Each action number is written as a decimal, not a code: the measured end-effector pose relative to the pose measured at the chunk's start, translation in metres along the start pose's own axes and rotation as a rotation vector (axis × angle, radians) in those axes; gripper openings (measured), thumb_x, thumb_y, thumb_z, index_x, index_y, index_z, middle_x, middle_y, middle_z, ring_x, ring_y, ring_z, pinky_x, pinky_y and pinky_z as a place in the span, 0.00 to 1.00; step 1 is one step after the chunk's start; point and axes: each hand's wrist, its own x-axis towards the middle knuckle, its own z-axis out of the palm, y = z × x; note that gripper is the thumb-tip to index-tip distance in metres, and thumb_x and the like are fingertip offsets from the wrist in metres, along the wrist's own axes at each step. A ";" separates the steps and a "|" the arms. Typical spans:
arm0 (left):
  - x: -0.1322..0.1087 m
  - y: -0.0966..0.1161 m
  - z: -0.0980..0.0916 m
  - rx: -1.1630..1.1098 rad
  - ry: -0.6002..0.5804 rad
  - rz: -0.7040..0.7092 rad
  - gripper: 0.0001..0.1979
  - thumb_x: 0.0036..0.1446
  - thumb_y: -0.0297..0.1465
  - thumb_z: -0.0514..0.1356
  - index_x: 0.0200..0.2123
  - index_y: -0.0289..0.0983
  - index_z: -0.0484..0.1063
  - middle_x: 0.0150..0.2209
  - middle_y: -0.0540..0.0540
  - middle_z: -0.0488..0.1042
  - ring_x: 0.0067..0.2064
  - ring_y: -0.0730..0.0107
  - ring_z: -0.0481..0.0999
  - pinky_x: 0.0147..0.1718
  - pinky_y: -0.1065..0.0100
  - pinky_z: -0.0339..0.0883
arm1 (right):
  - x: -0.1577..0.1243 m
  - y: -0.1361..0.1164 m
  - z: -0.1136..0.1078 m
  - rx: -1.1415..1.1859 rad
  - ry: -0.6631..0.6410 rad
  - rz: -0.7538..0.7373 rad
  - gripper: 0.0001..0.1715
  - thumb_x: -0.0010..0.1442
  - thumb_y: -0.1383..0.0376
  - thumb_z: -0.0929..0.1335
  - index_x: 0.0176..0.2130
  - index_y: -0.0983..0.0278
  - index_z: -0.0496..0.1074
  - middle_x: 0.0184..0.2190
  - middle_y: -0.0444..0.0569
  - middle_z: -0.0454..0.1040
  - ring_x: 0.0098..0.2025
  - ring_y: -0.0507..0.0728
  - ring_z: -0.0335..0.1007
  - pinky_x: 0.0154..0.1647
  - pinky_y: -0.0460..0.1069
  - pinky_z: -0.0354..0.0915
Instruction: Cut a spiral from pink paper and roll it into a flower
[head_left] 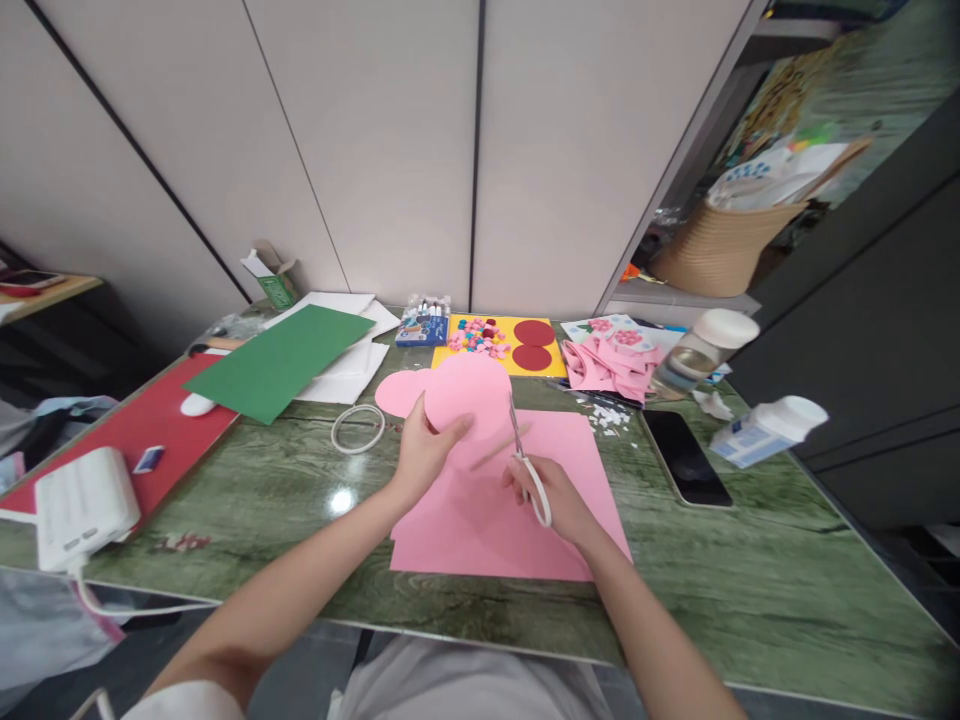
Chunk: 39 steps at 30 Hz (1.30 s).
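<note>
My left hand (426, 445) pinches a rounded piece of pink paper (469, 395) between thumb and fingers, raised above the table. In my right hand (555, 495) are white-handled scissors (537, 490), their blades pointing up against the right edge of that piece. Below both hands lie pink sheets (510, 545), with a slim brownish stick-like thing (499, 446) over them, partly hidden. A cut pink round (401, 392) rests just left of the held piece. Farther back, a yellow sheet (556, 352) carries two dark red circles (532, 357) and a heap of small coloured pieces (478, 338).
To the left are a green sheet (281, 360), a red sheet (176, 440), a white power bank (86, 508) and a white ring (358, 429). On the right, a phone (686, 458), a white bottle (769, 432), a clear jar (705, 352), pink scraps (609, 366) and white paper bits (611, 418).
</note>
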 end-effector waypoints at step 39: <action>0.003 -0.004 0.001 -0.061 0.060 0.030 0.25 0.46 0.35 0.63 0.48 0.34 0.65 0.48 0.40 0.72 0.48 0.62 0.72 0.46 0.62 0.66 | 0.000 0.000 0.000 -0.016 -0.027 0.005 0.28 0.58 0.47 0.60 0.23 0.66 0.68 0.15 0.42 0.61 0.19 0.50 0.59 0.20 0.45 0.53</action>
